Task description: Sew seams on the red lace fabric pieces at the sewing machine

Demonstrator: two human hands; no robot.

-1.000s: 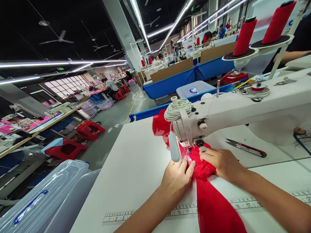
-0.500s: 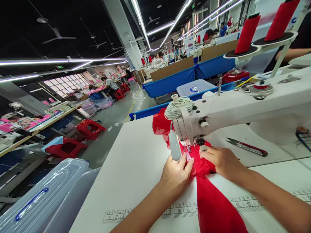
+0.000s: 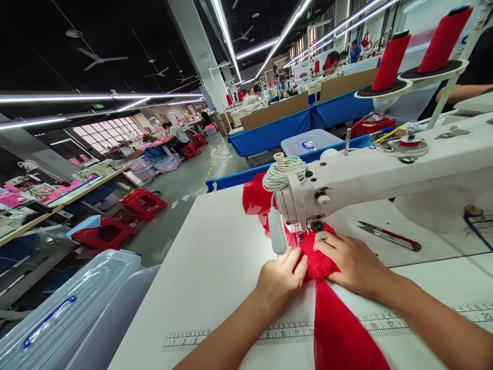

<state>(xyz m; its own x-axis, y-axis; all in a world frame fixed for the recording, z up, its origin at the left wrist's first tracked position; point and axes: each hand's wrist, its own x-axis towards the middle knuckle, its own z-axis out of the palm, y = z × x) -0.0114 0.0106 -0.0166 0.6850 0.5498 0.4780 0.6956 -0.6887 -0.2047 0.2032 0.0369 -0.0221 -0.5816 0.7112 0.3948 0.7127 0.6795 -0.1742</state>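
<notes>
Red sheer fabric (image 3: 342, 329) runs from the table's front edge up under the needle of a white sewing machine (image 3: 346, 177), with a bunched, textured part near the needle. My left hand (image 3: 281, 275) pinches the fabric's left edge just in front of the presser foot, thumb and fingers pressed together. Flat on the bunched part to the right rests my right hand (image 3: 354, 262), its fingers spread and reaching beside the needle area. More of the red fabric lies behind the machine head. A grey-white lamp (image 3: 277, 231) hangs left of the needle.
Thread snips (image 3: 389, 236) lie on the machine bed at right. A printed ruler (image 3: 285, 333) crosses the white table. Red thread cones (image 3: 391, 61) stand above the machine. Lidded plastic boxes (image 3: 77, 308) sit at lower left, with red stools (image 3: 144, 203) beyond.
My left hand's fingers have drawn in closer and back slightly from the needle. My right hand has flattened a little on the fabric. The view has shifted slightly.
</notes>
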